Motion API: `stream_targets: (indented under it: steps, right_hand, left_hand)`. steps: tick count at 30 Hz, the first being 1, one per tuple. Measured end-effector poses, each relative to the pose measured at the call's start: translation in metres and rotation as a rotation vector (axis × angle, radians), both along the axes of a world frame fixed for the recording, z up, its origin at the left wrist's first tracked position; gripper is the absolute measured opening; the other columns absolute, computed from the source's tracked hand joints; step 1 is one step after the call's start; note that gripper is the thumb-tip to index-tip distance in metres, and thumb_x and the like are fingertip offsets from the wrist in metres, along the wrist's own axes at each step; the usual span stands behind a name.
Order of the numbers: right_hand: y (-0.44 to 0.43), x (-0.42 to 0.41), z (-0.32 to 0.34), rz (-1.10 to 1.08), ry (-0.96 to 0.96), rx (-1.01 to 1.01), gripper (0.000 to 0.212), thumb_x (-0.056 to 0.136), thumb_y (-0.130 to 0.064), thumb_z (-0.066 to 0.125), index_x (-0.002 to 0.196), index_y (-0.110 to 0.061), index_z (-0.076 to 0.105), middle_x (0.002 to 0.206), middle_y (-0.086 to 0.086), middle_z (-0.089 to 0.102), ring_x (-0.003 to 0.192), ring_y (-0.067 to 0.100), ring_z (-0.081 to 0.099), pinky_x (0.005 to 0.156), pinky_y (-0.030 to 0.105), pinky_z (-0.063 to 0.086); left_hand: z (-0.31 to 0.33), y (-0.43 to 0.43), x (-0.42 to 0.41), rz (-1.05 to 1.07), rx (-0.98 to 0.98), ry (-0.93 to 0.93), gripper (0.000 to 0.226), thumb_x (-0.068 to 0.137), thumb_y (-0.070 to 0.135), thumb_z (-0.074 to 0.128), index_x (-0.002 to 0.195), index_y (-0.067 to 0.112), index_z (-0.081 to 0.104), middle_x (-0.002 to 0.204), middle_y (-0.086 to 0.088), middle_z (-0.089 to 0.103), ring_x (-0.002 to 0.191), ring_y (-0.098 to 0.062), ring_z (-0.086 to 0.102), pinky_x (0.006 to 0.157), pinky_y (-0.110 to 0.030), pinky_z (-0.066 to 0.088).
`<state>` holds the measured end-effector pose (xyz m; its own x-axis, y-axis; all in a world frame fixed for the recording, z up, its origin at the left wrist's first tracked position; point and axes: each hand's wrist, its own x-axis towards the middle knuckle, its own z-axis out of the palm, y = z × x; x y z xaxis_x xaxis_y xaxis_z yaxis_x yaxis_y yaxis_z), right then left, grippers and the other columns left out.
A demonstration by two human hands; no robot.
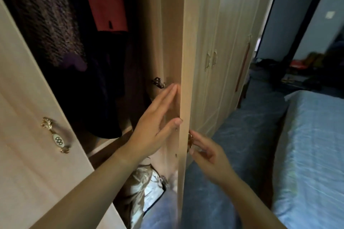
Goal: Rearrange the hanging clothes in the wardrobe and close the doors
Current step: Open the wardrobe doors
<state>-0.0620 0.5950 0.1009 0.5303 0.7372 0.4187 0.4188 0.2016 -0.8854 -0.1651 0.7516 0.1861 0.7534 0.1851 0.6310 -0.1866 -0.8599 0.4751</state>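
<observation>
left hand (149,126) flat, fingers straight, on the inside of the right door (184,61), right hand (210,156) fingers curled on its handle (190,140), probably steadying it to shut over the hanging clothes (55,24) inside

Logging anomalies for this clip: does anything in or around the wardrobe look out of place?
A crumpled beige bundle sits low beside the right door, possibly in its closing path. Nothing else stands out.
</observation>
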Motion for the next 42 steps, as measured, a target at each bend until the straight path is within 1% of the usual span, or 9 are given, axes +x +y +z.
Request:
stream_targets:
  steps: [3,7,11,16,20,25,29,35,42]
  right_hand:
    - [-0.021,0.011,0.001,-0.039,0.008,0.013,0.049,0.082,-0.033,0.059,0.129,-0.043,0.05,0.13,-0.017,0.054,0.122,0.005,0.05,0.091,0.022,0.048]
    - [-0.044,0.029,-0.008,-0.247,-0.063,0.05,0.044,0.077,-0.048,0.065,0.12,-0.043,0.057,0.129,-0.017,0.05,0.12,0.003,0.049,0.091,0.021,0.049]
    - [-0.057,0.054,-0.013,-0.298,-0.077,0.12,0.038,0.078,-0.032,0.068,0.116,-0.036,0.063,0.123,-0.016,0.054,0.113,0.007,0.056,0.087,0.023,0.052]
    - [-0.067,0.08,-0.018,-0.358,0.012,0.176,0.041,0.081,-0.008,0.071,0.111,-0.035,0.064,0.108,-0.017,0.063,0.099,0.009,0.064,0.08,0.025,0.054]
    - [-0.069,0.104,-0.025,-0.444,0.033,0.139,0.053,0.082,-0.013,0.071,0.119,-0.048,0.055,0.111,-0.021,0.062,0.102,0.007,0.062,0.084,0.028,0.054]
    - [-0.071,0.134,-0.024,-0.574,-0.097,0.166,0.05,0.084,-0.031,0.062,0.128,-0.047,0.046,0.115,-0.025,0.058,0.099,0.001,0.061,0.083,0.013,0.048]
    - [-0.065,0.159,-0.029,-0.709,-0.156,0.199,0.049,0.086,-0.021,0.062,0.129,-0.041,0.05,0.117,-0.016,0.061,0.1,0.006,0.063,0.085,0.013,0.044]
    - [-0.051,0.197,-0.028,-0.827,-0.065,0.223,0.047,0.085,-0.018,0.061,0.125,-0.041,0.053,0.114,-0.019,0.063,0.094,0.006,0.066,0.083,0.015,0.046]
    - [-0.042,0.196,-0.033,-0.942,-0.217,0.186,0.042,0.087,-0.022,0.054,0.129,-0.026,0.049,0.113,0.006,0.065,0.101,0.004,0.061,0.084,0.01,0.043]
  left_hand:
    - [-0.006,-0.025,0.026,0.002,-0.073,-0.035,0.067,0.09,0.055,0.039,0.147,0.042,0.007,0.156,0.015,0.011,0.143,-0.003,0.013,0.115,-0.019,0.017]
    - [-0.011,-0.053,0.059,0.021,-0.141,-0.099,0.064,0.088,0.066,0.036,0.144,0.052,0.007,0.153,0.019,0.011,0.143,-0.005,0.015,0.115,-0.036,0.026]
    - [-0.014,-0.076,0.089,0.071,-0.171,-0.143,0.062,0.087,0.065,0.038,0.14,0.059,0.008,0.15,0.019,0.015,0.142,-0.002,0.016,0.115,-0.038,0.025]
    - [-0.011,-0.096,0.126,0.135,-0.141,-0.154,0.062,0.087,0.053,0.047,0.138,0.059,0.013,0.148,0.017,0.018,0.138,0.008,0.015,0.11,-0.009,0.015]
    - [-0.014,-0.088,0.151,0.122,0.023,-0.092,0.062,0.088,0.055,0.042,0.14,0.059,0.008,0.15,0.014,0.011,0.142,-0.001,0.009,0.115,-0.019,0.013]
    - [-0.025,-0.066,0.19,0.138,0.236,-0.077,0.058,0.09,0.065,0.029,0.143,0.053,0.008,0.153,0.004,0.004,0.141,-0.009,0.003,0.111,-0.042,0.015]
    - [-0.036,-0.05,0.228,0.121,0.361,-0.113,0.053,0.094,0.06,0.026,0.142,0.042,0.016,0.153,-0.001,-0.001,0.138,-0.025,0.012,0.107,-0.057,0.022]
    - [-0.046,-0.034,0.273,0.118,0.44,-0.111,0.047,0.097,0.057,0.019,0.142,0.043,0.019,0.154,-0.003,0.003,0.14,-0.021,0.012,0.106,-0.058,0.021]
    - [-0.065,-0.019,0.295,0.152,0.527,-0.339,0.044,0.095,0.058,0.029,0.137,0.043,0.026,0.151,-0.003,0.01,0.132,-0.025,0.02,0.099,-0.049,0.022]
